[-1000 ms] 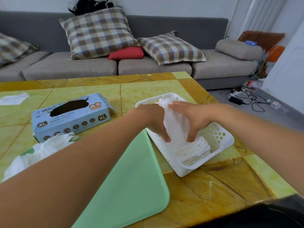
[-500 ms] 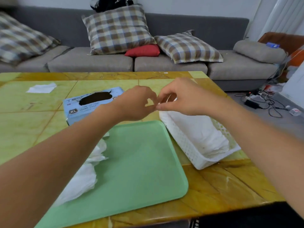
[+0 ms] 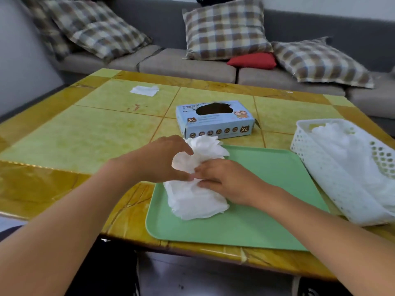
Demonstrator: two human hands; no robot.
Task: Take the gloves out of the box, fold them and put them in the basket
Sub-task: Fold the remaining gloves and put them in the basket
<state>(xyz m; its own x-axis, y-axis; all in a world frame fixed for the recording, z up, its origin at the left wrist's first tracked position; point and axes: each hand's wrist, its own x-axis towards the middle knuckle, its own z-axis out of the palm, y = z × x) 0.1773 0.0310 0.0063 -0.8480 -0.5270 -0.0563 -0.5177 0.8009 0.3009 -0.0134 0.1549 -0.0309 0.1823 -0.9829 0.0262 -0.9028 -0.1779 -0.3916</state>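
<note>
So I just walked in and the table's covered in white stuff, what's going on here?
A person is sorting white gloves. Both hands, left hand and right hand, grip a pile of gloves lying on the left edge of a green tray. The blue glove box sits just behind the tray. A white basket to the right already holds more gloves.

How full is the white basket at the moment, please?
Partly full: white gloves lie piled inside the white basket, reaching about rim height at its far end. How deep the pile goes cannot be told.
</note>
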